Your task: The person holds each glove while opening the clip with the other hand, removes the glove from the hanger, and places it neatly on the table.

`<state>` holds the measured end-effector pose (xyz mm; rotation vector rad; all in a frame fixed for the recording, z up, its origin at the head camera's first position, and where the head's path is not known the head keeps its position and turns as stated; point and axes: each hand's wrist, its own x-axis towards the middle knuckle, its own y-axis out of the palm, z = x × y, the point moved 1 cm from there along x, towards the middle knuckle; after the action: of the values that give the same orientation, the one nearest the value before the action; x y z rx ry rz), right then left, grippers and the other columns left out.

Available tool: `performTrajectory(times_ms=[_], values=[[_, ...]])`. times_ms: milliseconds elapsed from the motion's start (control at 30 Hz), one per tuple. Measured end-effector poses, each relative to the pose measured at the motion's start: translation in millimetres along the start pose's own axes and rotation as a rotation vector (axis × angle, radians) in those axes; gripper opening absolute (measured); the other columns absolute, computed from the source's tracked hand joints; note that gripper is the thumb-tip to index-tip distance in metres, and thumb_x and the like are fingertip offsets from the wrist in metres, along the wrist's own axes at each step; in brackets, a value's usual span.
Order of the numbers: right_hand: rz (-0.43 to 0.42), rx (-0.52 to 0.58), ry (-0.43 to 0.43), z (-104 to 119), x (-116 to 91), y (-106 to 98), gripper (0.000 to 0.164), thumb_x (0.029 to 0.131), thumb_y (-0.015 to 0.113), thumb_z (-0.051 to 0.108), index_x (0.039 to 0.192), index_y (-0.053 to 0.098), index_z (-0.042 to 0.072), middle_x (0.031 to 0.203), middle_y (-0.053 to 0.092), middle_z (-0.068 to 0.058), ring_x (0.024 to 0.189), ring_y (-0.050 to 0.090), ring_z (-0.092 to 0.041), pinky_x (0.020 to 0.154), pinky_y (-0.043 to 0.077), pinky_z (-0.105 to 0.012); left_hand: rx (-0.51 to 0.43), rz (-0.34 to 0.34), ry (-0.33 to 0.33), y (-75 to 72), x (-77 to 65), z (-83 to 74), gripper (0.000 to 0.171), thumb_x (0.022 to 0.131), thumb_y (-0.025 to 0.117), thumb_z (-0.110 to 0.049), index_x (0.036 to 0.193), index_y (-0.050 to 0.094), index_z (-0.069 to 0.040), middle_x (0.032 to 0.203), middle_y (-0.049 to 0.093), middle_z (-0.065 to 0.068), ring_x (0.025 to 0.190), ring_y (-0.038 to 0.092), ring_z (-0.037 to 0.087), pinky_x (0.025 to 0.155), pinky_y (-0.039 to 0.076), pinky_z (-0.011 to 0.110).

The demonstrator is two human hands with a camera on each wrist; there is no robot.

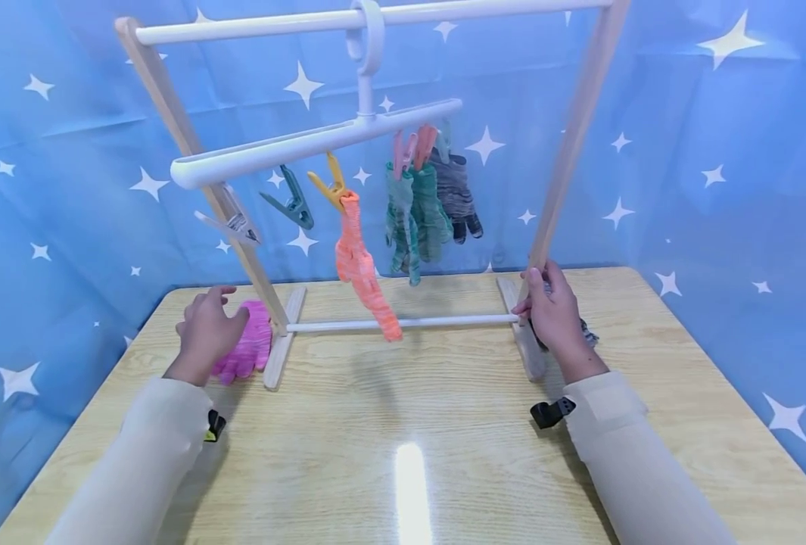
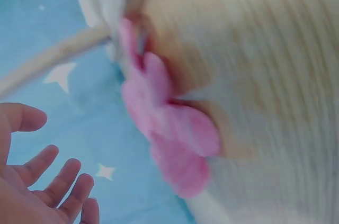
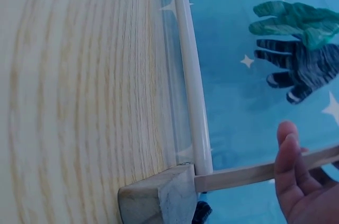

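Note:
My right hand [image 1: 558, 318] grips the right post [image 1: 575, 144] of a wooden drying rack, low down near its foot; in the right wrist view the thumb and fingers wrap round the post [image 3: 238, 177]. With fingers apart and holding nothing, my left hand [image 1: 208, 329] hovers beside the rack's left post. A pink glove [image 1: 257, 341] lies flat on the table just right of that hand. From the rack's top bar hangs a white hanger [image 1: 287, 145]. An orange glove [image 1: 362, 272] dangles from its yellow clip [image 1: 334, 182]. Two green gloves [image 1: 433, 212] and a dark grey glove [image 1: 455, 193] hang farther back.
A teal clip [image 1: 295, 203] and a whitish clip [image 1: 238, 223] hang with nothing in them. Partly hidden behind my right hand, another dark glove [image 1: 588, 334] lies on the table [image 1: 348, 462]. A white lower bar [image 1: 457, 321] joins the rack's feet. Blue star-patterned cloth [image 1: 729, 227] surrounds the table.

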<state>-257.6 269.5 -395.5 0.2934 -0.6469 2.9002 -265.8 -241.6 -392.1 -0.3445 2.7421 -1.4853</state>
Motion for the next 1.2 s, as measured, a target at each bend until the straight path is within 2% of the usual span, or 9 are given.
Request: performTrajectory(times_ms=[200, 367, 500, 667, 900, 1067, 1200], values=[[-0.001, -0.01, -0.001, -5, 3, -1, 0.057, 0.107, 0.027, 0.047, 0.156, 0.025, 0.019, 0.141, 0.047, -0.016, 0.076, 0.066, -0.012, 0.067, 0.059, -0.028, -0.04, -0.08, 0.108, -6.9, -20.7, -21.6, 0.048, 0.1, 0.053, -0.024, 0.144, 0.048, -0.005, 0.138, 0.051, 0.026, 0.127, 0.043, 0.048, 0.096, 0.028, 0.066], [-0.006, -0.009, -0.013, -4, 3, -1, 0.057, 0.107, 0.027, 0.047, 0.156, 0.026, 0.017, 0.14, 0.048, -0.016, 0.075, 0.066, -0.014, 0.066, 0.059, -0.029, -0.116, -0.146, 0.201, -4.6, -37.7, -35.9, 0.038, 0.099, 0.054, -0.019, 0.134, 0.057, -0.003, 0.125, 0.059, 0.023, 0.117, 0.053, 0.042, 0.094, 0.03, 0.064], [-0.005, -0.009, -0.029, -3, 2, -1, 0.058, 0.107, 0.027, 0.048, 0.155, 0.026, 0.016, 0.14, 0.047, -0.017, 0.074, 0.066, -0.012, 0.066, 0.059, -0.028, -0.175, -0.179, 0.255, -2.0, -48.3, -47.2, 0.034, 0.098, 0.056, -0.015, 0.129, 0.062, -0.003, 0.121, 0.061, 0.02, 0.114, 0.055, 0.038, 0.098, 0.03, 0.064], [-0.005, -0.01, -0.046, -2, 1, 0, 0.058, 0.107, 0.027, 0.048, 0.154, 0.027, 0.015, 0.139, 0.047, -0.018, 0.072, 0.066, -0.01, 0.066, 0.059, -0.029, -0.207, -0.211, 0.31, 1.7, -57.2, -58.7, 0.03, 0.097, 0.057, -0.01, 0.124, 0.063, -0.001, 0.117, 0.062, 0.02, 0.11, 0.055, 0.037, 0.098, 0.034, 0.06], [-0.01, -0.014, -0.046, -1, 1, 0, 0.059, 0.106, 0.027, 0.05, 0.153, 0.028, 0.014, 0.138, 0.048, -0.018, 0.071, 0.066, -0.008, 0.065, 0.059, -0.028, -0.28, -0.208, 0.35, 6.4, -65.4, -74.1, 0.029, 0.098, 0.055, -0.012, 0.124, 0.064, -0.003, 0.118, 0.062, 0.017, 0.11, 0.055, 0.033, 0.096, 0.042, 0.051], [-0.007, -0.016, -0.04, 0, 1, 0, 0.06, 0.106, 0.027, 0.05, 0.154, 0.028, 0.014, 0.139, 0.047, -0.019, 0.072, 0.066, -0.011, 0.066, 0.059, -0.028, -0.34, -0.171, 0.364, 10.4, -72.5, -83.8, 0.029, 0.099, 0.056, -0.014, 0.126, 0.062, -0.004, 0.12, 0.062, 0.016, 0.113, 0.054, 0.031, 0.097, 0.044, 0.05], [-0.011, -0.024, -0.043, 0, 0, 2, 0.061, 0.106, 0.027, 0.05, 0.155, 0.027, 0.014, 0.139, 0.048, -0.018, 0.073, 0.067, -0.012, 0.066, 0.059, -0.028, -0.383, -0.157, 0.41, 15.6, -76.9, -88.6, 0.029, 0.099, 0.058, -0.009, 0.127, 0.061, -0.001, 0.121, 0.062, 0.018, 0.113, 0.054, 0.031, 0.098, 0.043, 0.05]])
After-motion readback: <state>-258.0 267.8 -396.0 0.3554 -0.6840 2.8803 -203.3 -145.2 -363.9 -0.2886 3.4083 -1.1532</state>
